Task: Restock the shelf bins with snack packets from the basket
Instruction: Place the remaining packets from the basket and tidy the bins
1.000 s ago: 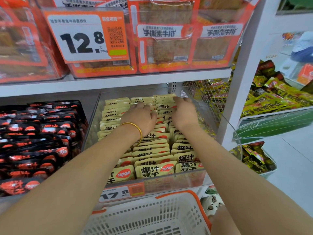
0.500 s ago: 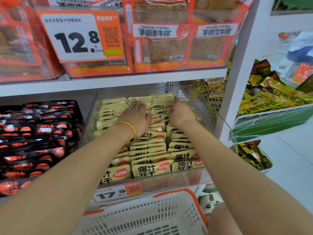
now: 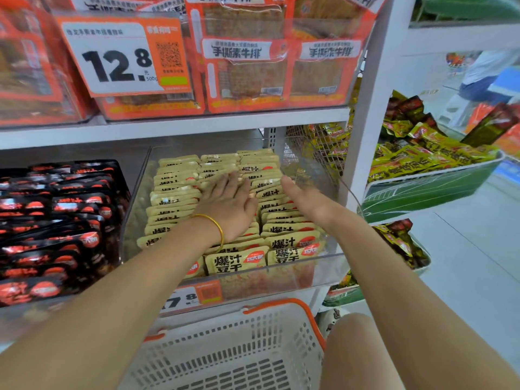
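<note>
A clear shelf bin (image 3: 326, 273) on the middle shelf is packed with rows of cream-yellow snack packets (image 3: 236, 261) with black lettering. My left hand (image 3: 228, 205), a gold bangle on its wrist, lies flat with straight fingers on the middle rows of packets. My right hand (image 3: 305, 199) is held edge-on with straight fingers over the right-hand row, touching or just above the packets. Below the shelf a white plastic basket (image 3: 225, 353) with orange handles shows no packets in its visible part.
Black-and-red packets (image 3: 56, 220) fill the bin to the left. Orange packs (image 3: 247, 66) and a 12.8 price tag (image 3: 123, 57) sit on the shelf above. Green bins of yellow-green packets (image 3: 430, 161) stand right of the white upright (image 3: 368, 114). My knee (image 3: 357, 350) is beside the basket.
Both hands have drawn back a little toward me over the packets. The left hand has flattened out and the right has turned edge-on.
</note>
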`<state>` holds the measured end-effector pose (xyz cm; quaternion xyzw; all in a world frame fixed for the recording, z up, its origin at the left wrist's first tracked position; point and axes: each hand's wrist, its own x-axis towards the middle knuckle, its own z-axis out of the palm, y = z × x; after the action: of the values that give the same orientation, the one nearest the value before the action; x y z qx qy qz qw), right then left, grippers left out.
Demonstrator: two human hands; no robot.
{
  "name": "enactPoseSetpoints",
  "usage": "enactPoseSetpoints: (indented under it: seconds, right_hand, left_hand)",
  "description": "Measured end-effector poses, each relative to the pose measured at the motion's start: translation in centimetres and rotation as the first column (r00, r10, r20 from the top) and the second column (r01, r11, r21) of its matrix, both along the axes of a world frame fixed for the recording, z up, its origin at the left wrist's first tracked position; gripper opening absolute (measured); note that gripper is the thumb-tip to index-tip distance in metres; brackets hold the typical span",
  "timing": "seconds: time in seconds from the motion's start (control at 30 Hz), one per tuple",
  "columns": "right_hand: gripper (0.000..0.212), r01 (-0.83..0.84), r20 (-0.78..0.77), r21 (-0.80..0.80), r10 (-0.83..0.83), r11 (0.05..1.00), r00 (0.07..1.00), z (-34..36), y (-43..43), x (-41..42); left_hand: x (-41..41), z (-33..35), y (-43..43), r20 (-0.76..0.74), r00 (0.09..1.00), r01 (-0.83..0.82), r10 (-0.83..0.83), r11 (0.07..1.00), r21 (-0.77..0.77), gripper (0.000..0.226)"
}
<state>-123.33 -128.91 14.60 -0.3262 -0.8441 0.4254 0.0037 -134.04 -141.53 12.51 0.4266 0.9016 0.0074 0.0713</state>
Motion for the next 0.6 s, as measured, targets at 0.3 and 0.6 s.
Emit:
enactPoseSetpoints:
  seconds: [0.3,0.6]
  right_hand:
    - [0.080,0.139,-0.041,-0.119,-0.145,0.983,0.989,-2.0,0.2,2.2]
    - [0.097,0.146,-0.072,-0.181,-0.161,0.973,0.984,-2.1,-0.5,2.0]
  left_hand:
    - [2.4,0.8,-1.0,0.030,0.999,-0.010,0.011,0.999,-0.048,0.059]
    - [2.7,1.2,-2.1,0.079,0.997,-0.002,0.006,0.998,-0.057,0.060]
